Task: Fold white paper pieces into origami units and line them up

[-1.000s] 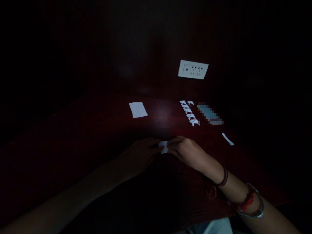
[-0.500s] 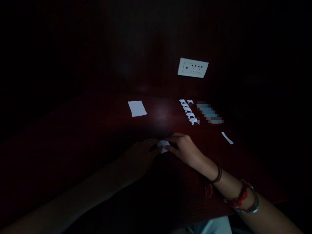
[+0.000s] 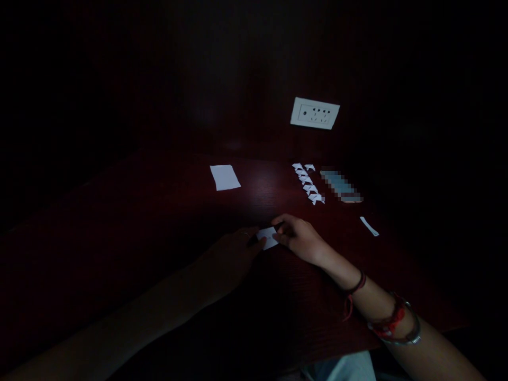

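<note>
Holding — smooth, squarish white paper [image 3: 269, 238].

Both forearms are bare. A thin, pale ring [image 3: 245, 233] circles a finger of the left hand [image 3: 234, 254], too dim to show which. On the right wrist, just behind the right hand [image 3: 304, 241], is a narrow, dark reddish band [image 3: 361, 281] with a loose red cord end [image 3: 348, 308]. Farther up that forearm sit a chunky, bright red bracelet [image 3: 392, 320] and a shiny silver-toned bangle [image 3: 415, 337] with a ridged section. Pale bluish-grey cloth [image 3: 343, 368] covers part of a leg.
</note>
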`<state>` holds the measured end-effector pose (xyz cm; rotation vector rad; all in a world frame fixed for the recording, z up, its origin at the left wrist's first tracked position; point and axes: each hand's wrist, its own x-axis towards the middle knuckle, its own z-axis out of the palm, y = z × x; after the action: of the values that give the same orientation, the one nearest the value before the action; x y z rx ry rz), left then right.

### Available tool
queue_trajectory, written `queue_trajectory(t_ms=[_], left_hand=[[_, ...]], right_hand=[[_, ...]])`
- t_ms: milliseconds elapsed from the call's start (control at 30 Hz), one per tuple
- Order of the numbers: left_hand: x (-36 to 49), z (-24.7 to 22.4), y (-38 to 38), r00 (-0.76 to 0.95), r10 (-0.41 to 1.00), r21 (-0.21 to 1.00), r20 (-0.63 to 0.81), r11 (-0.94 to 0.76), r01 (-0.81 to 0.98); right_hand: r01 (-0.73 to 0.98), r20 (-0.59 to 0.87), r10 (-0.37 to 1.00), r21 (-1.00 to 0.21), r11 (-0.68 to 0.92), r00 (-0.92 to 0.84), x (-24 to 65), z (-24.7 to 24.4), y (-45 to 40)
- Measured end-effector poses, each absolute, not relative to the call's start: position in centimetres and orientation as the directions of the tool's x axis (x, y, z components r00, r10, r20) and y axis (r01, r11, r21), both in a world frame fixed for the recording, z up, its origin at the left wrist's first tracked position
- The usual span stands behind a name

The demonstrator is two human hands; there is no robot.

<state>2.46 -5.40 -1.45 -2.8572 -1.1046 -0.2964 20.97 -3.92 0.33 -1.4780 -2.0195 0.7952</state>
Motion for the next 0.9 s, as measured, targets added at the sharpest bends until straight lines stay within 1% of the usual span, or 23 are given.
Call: queue_trajectory(t_ms=[133, 400, 500, 667, 800, 900], left_hand=[[2.4, -1.9, -5.5, 0.734, 0.643, 0.005, 0.219, -0.753, 0.658], [2.8, -2.8, -5.4, 0.722, 0.644, 0.002, 0.252, -0.747, 0.665], [3.1, -2.8, -6.0, 0.723, 0.656, 0.033, 0.217, -0.745, 0.666], [3.4, -1.4, -7.1, 0.710, 0.687, 0.097, 0.156, -0.726, 0.681], [3.6, -0.5, -7.1, 0.712, 0.698, 0.147, 0.075, -0.714, 0.684], [3.6, -0.7, -7.0, 0.713, 0.697, 0.162, 0.083, -0.715, 0.680]], right_hand=[[0.570, 0.046, 0.965, -0.800, 0.190, -0.256, 21.2, -0.4, -3.3], [0.534, 0.045, 0.961, -0.824, 0.191, -0.273, 21.1, -0.4, -3.1], [0.551, 0.047, 0.956, -0.809, 0.206, -0.289, 21.1, -0.1, -3.2], [0.605, 0.047, 0.932, -0.748, 0.272, -0.360, 21.3, 0.2, -3.0], [0.623, 0.025, 0.912, -0.723, 0.299, -0.409, 21.5, 0.1, -2.5], [0.636, 0.043, 0.899, -0.692, 0.341, -0.436, 21.6, 0.1, -2.5]])
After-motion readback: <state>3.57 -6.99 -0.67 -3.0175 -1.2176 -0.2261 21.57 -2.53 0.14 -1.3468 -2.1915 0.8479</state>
